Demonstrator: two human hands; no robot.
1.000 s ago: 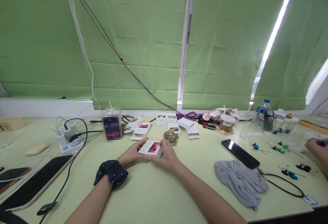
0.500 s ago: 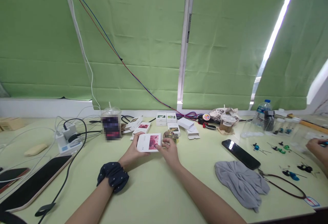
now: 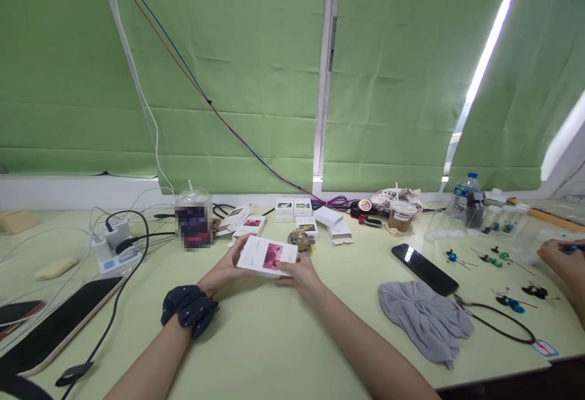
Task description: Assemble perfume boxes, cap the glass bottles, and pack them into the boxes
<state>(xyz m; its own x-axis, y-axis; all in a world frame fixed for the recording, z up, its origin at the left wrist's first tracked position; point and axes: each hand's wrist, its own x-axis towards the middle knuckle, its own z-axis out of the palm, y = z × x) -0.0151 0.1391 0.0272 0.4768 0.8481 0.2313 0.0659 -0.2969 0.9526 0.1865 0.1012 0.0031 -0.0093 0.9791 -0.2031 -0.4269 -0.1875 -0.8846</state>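
Observation:
Between both hands, above the table, is a flat white box (image 3: pixel 252 255) with a pink-red flower picture on its top, its right end tilted down. My left hand (image 3: pixel 225 273) grips its left end, with a dark dotted scrunchie (image 3: pixel 189 310) on that wrist. Round the right end my right hand (image 3: pixel 305 275) is closed, thumb on top by the picture and fingers partly hidden beneath. Just behind the right hand lies a brassy round metal object (image 3: pixel 299 241), too small to make out. A similar box with a red picture (image 3: pixel 251 224) lies behind the left hand.
Several small white boxes (image 3: pixel 302 207) stand at the back. To the right are a black phone (image 3: pixel 424 269), a grey cloth (image 3: pixel 423 317) and a brown cord loop (image 3: pixel 503 330). Another person's hand (image 3: pixel 562 260) is at the far right. A charger block with cables (image 3: pixel 114 253) sits left.
My right hand has closed from loosely spread fingers onto the box's right end. The box has turned slightly, its right end lower. The whole view has shifted a little.

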